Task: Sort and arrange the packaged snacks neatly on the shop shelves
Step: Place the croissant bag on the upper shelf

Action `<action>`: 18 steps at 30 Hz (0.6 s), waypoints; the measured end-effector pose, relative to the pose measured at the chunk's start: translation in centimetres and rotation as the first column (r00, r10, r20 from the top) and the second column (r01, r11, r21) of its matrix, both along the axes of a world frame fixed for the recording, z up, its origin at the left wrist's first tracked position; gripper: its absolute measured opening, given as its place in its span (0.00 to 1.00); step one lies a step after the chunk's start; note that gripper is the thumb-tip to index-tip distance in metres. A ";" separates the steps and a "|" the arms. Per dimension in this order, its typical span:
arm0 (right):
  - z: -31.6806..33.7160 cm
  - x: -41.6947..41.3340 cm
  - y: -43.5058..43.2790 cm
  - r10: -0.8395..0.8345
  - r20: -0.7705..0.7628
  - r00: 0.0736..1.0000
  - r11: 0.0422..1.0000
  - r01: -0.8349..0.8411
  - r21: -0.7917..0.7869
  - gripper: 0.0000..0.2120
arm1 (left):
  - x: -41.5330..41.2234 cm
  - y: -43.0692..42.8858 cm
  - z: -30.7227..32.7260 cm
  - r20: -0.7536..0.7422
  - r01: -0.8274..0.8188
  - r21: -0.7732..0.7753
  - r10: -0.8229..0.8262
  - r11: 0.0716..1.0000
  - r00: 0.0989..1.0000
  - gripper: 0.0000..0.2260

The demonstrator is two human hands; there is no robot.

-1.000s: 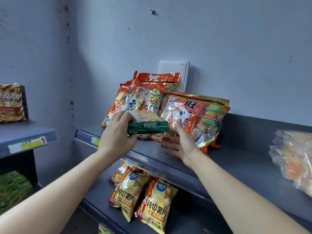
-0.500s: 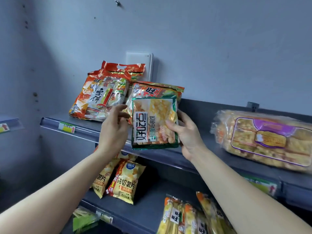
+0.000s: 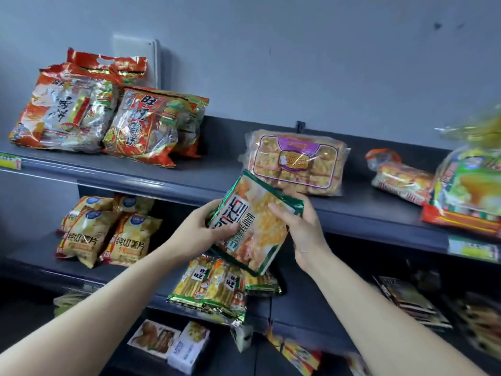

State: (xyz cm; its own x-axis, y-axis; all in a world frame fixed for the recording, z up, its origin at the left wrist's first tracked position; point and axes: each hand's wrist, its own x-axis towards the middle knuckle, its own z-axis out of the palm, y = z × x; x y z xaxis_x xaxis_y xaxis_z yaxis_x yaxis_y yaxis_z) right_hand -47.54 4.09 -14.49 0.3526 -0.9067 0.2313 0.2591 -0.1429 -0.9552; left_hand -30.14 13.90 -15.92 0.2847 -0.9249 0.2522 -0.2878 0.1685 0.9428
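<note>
I hold a green-edged snack pack (image 3: 252, 226) with yellow crackers pictured on it, tilted, in front of the top shelf's front edge (image 3: 173, 187). My left hand (image 3: 200, 232) grips its left side. My right hand (image 3: 301, 226) grips its right side, fingers over the front. Just behind the pack, on the top shelf, lies a clear pack of golden cakes with a purple label (image 3: 298, 161). Two large red rice-cracker bags (image 3: 108, 112) lean against the wall at the shelf's left.
More wrapped snacks (image 3: 401, 180) and a green-yellow bag (image 3: 469, 191) lie at the top shelf's right. The middle shelf holds yellow chip bags (image 3: 108, 234) and green-trimmed cracker packs (image 3: 214, 286). Boxes (image 3: 173, 340) sit lower down. A white wall plate (image 3: 151, 58) is behind the red bags.
The view has swung right and down. The pack, first held edge-on by my left hand at the red bags, is now in both hands, lower and further right, by the cake pack.
</note>
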 end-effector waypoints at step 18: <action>-12.2 -15.2 0.1 -0.313 -0.390 0.866 0.900 0.401 0.170 0.07 | -12.4 -6.0 -10.6 -0.228 -0.061 0.256 0.122 0.965 0.966 0.30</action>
